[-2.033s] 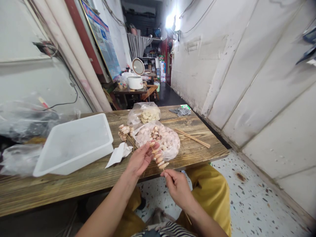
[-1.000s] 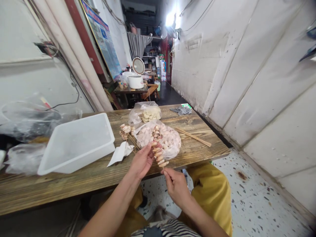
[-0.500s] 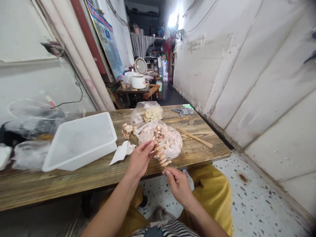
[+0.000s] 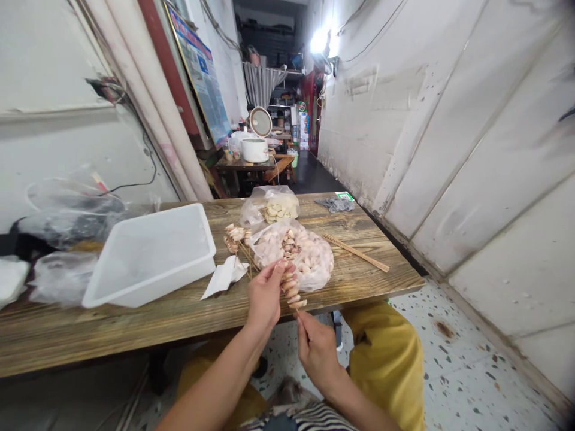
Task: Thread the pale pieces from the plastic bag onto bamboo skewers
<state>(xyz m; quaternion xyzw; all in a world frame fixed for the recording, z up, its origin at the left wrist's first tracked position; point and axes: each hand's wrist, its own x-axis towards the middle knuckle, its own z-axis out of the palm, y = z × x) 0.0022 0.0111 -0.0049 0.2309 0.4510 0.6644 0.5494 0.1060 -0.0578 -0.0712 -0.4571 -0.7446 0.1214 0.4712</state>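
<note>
My right hand (image 4: 320, 347) is closed around the lower end of a thin skewer, below the table's front edge. Several pale pinkish meat pieces are threaded along this skewer (image 4: 291, 289). At its upper end my left hand (image 4: 266, 293) pinches a piece between thumb and fingers; the skewer's tip is hidden there. Just behind the fingers lies an open plastic bag (image 4: 315, 263) full of similar loose pieces. Left of that bag rests a bunch of loaded skewers (image 4: 234, 237), their sticks pointing toward me, near a white paper (image 4: 223, 278).
A white plastic tub (image 4: 155, 254) stands on the left of the wooden table (image 4: 179, 323). Behind the meat bag is another bag (image 4: 279, 209) with pale slices on sticks. Bare bamboo skewers (image 4: 357, 252) and a grey crumpled plastic (image 4: 336, 205) lie to the right. Plastic bags (image 4: 67, 275) crowd the far left.
My left hand has turned slightly and shifted right along the skewer's upper end. My right hand has moved slightly down and left, still gripping the lower end. The view has shifted a little.
</note>
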